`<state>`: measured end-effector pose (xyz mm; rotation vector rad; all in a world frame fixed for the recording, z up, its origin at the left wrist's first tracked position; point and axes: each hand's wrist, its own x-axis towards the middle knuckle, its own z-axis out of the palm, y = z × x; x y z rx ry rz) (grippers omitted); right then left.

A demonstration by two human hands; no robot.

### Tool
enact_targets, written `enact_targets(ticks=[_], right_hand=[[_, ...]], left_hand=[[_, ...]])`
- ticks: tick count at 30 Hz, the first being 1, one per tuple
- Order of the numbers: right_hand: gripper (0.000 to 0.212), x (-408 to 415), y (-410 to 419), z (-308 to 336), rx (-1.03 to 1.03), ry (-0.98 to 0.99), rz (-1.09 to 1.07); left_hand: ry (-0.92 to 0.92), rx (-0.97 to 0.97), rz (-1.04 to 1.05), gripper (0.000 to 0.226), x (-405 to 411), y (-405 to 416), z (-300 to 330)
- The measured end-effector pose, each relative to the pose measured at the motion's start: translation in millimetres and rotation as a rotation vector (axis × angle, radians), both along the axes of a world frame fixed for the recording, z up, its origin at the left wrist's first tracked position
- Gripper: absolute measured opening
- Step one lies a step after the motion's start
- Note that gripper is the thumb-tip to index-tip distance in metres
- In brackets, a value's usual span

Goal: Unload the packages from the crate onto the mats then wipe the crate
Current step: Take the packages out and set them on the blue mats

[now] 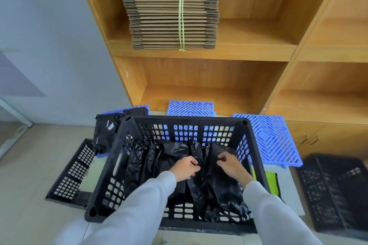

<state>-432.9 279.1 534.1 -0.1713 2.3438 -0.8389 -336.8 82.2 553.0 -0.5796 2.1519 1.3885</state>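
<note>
Both hands grip black packages (labels unreadable) inside the crate.

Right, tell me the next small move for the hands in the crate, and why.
Probably lift one black package up over the crate rim: both the left hand and right hand pinch its plastic, several packages remain inside, and the blue mat on the right lies bare.
</note>
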Motion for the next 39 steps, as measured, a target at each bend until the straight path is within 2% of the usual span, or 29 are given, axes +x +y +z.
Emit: enact_targets(ticks=[6, 11, 14, 19, 22, 25, 28, 29, 32, 34, 37, 39], right_hand=[[0.031, 3.3, 9.8, -6.7, 0.002, -0.034, -0.074], [0.031, 5.3, 14.7, -8.1, -0.013, -0.054, -0.101], [0.029, 7.1, 15.7, -8.1, -0.023, -0.044, -0.124], [0.031, 10.2, 15.9, -2.8, -0.033, -0.027, -0.144], [0.032, 13.4, 16.1, 4.1, -0.081, -0.005, -0.146], [0.029, 14.2, 15.6, 9.2, -0.155, 0.008, -0.167], [0.029, 15.3, 10.1, 15.9, -0.209, 0.027, -0.195], [0.029, 16.0, 7.0, 17.5, -0.224, 0.033, -0.22], [0.03, 21.3, -6.6, 19.8, -0.294, 0.058, -0.3], [0.037, 27.6, -20.5, 20.2, -0.34, 0.022, -0.355], [0.051, 41.0, -44.8, 33.6, -0.443, -0.076, -0.418], [0.064, 50.8, -63.2, 42.7, -0.492, -0.126, -0.422]], left_hand=[[-0.065, -0.111, -0.12, 0.084, -13.2, 41.1, -15.5], [-0.095, -0.124, -0.042, 0.096, -20.4, 61.2, -22.0], [-0.142, -0.07, 0.106, 0.091, -24.4, 68.4, -24.9], [-0.165, 0.024, 0.21, 0.063, -31.5, 81.1, -22.9], [-0.188, 0.052, 0.201, 0.064, -32.0, 82.3, -19.6], [-0.197, 0.062, 0.2, 0.078, -29.5, 70.0, -15.2], [-0.148, 0.105, 0.223, 0.044, -24.0, 45.0, -2.9], [-0.134, 0.116, 0.224, 0.039, -21.0, 36.4, 2.6], [-0.08, 0.121, 0.237, 0.049, -10.2, 10.6, 10.7], [-0.06, 0.083, 0.227, 0.057, -0.5, -4.3, 15.9], [-0.009, 0.035, 0.19, 0.042, 14.7, -21.1, 23.2], [0.046, -0.012, 0.153, 0.045, 26.4, -29.8, 29.6]])
